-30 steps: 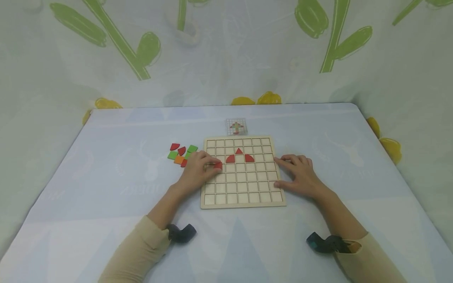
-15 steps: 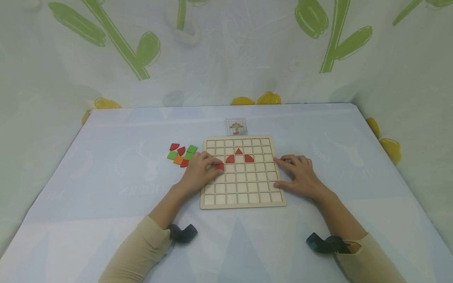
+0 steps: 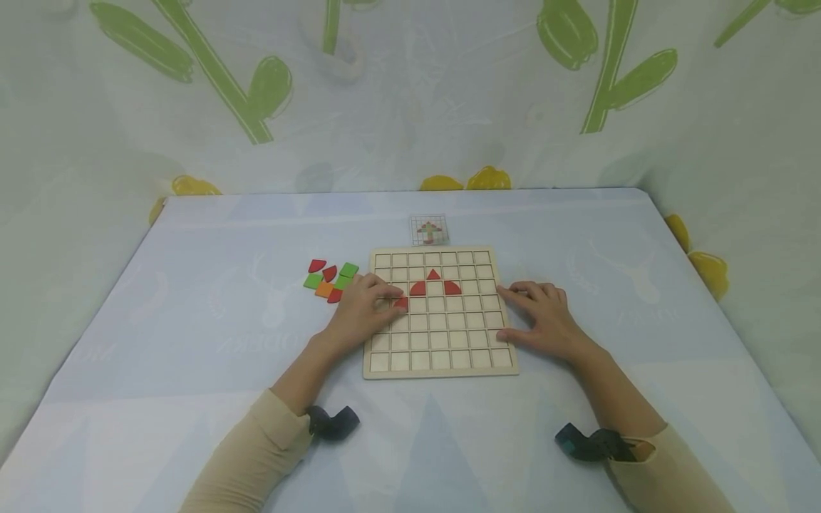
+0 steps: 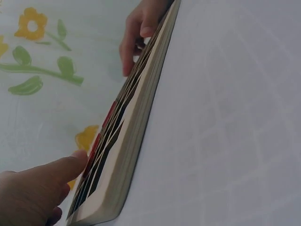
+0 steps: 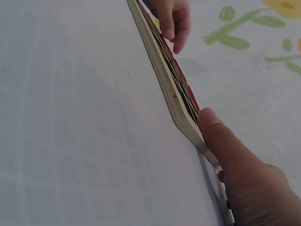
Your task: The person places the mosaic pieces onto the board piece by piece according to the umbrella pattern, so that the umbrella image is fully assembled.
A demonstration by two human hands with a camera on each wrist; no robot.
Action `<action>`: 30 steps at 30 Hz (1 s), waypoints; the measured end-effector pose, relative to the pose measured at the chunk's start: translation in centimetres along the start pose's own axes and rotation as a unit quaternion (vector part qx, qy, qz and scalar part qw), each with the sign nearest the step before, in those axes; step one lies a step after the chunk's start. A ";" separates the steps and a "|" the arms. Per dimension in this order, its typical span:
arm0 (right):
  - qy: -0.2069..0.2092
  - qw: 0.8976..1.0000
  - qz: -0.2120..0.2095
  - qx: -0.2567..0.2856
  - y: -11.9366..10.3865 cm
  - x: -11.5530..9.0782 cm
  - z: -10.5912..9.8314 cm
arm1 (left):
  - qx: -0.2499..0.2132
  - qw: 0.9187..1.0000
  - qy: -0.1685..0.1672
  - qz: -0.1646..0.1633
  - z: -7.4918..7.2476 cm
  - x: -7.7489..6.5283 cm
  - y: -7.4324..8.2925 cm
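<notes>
On the gridded wooden board (image 3: pixel 442 374), left hand (image 3: pixel 359 308) pinches a red tile (image 3: pixel 400 303), second column from left; right hand (image 3: pixel 542 319), thumb and fingers wide apart, touches right edge; loose tiles (image 3: pixel 324 290) beside left hand.

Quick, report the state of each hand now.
Left hand: closed, pinching a red piece at the board.
Right hand: open, touching the board's right edge.

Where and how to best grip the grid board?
I'd take the grid board by its plain near rim, coming from the near side, pinching top and edge. That straight rim is uncovered; the left hand reaches over the left edge and the right hand touches the right one. It lies flat, so it probably needs tipping up.
</notes>
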State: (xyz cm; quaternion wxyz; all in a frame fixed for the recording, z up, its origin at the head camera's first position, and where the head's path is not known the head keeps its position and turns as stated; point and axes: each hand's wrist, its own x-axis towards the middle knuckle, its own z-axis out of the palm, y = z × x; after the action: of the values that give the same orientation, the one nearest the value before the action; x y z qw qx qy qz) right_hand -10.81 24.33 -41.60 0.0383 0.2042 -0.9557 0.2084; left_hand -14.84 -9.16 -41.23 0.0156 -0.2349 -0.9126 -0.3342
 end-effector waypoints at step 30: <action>-0.002 1.000 0.003 0.000 0.2 -0.1 0.2 | 0.010 0.996 0.068 -0.048 -2.9 -0.3 -3.6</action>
State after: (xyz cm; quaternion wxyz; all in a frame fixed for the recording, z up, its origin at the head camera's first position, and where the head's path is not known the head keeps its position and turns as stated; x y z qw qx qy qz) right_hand -10.81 24.46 -41.88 0.0363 0.2018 -0.9564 0.2078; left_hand -16.49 -13.50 -41.21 0.0641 -0.1676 -0.9230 -0.3404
